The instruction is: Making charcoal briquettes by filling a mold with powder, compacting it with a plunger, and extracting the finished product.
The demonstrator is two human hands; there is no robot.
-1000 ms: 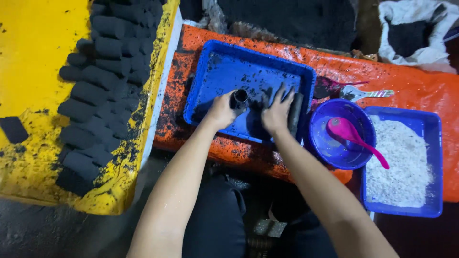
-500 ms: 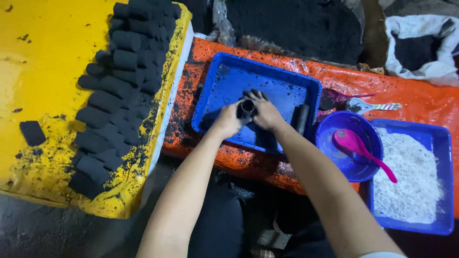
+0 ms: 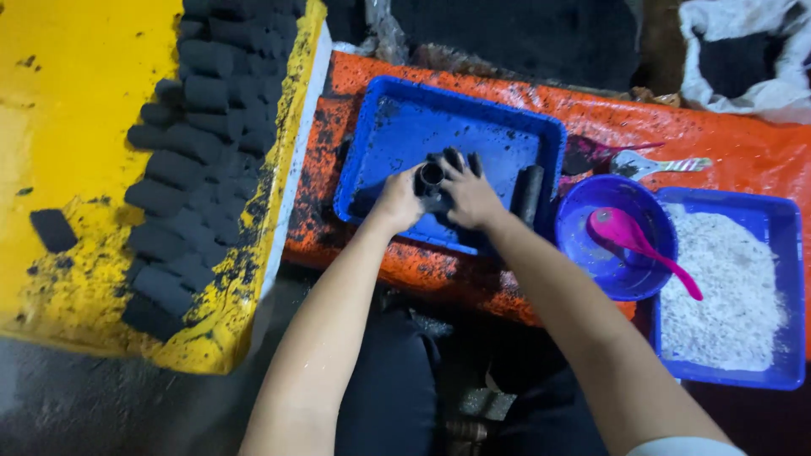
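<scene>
My left hand (image 3: pixel 397 199) grips a short black tube (image 3: pixel 431 176) that stands upright in the blue tray (image 3: pixel 405 118), its open top showing. My right hand (image 3: pixel 467 192) is pressed against the tube's right side, its sooty fingers spread over black material on the tray floor. A black rod (image 3: pixel 528 192) lies against the tray's right wall, just right of my right hand. Black crumbs are scattered over the tray floor.
Rows of black cylindrical briquettes (image 3: pixel 198 135) lie on a yellow sheet (image 3: pixel 76 110) at left. The tray rests on an orange tarp (image 3: pixel 743 160). At right stand a blue bowl (image 3: pixel 583 253) with a pink spoon (image 3: pixel 634 241), a blue tray of white powder (image 3: pixel 726 283) and a metal fork (image 3: pixel 655 165).
My right hand left the black rod and moved left to the tube. The left hand has kept its grip on the tube. The camera shifted slightly.
</scene>
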